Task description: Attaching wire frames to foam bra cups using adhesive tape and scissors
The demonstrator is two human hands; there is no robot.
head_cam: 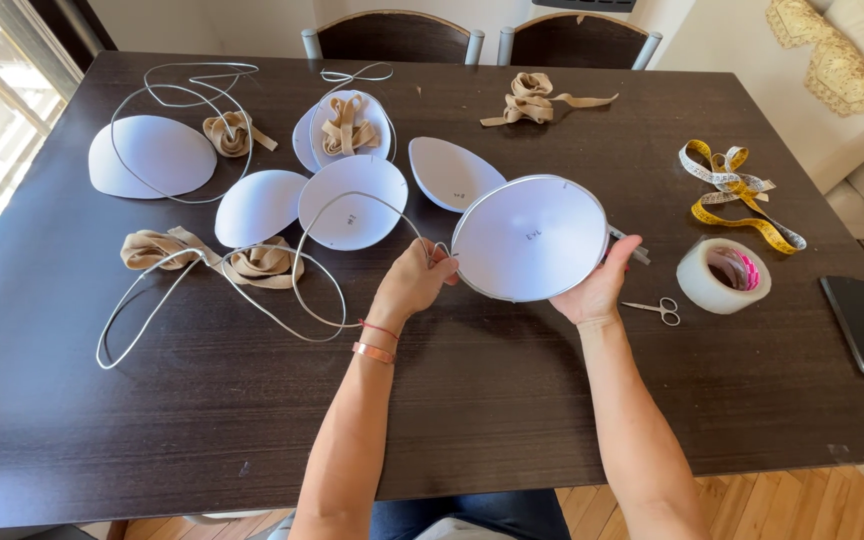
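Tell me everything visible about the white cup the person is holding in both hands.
The white cup is a round, dome-shaped foam-like pad, smooth and matte, with a small dark mark near its middle. It is held tilted above the dark table, hollow side towards the camera. A thin grey wire runs along its rim. The left hand grips its left edge where the wire ends; the right hand supports its lower right edge.

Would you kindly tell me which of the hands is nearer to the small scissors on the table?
Right. The right hand grips the white foam cup's edge just left of the scissors; the left hand holds the far side, farther away.
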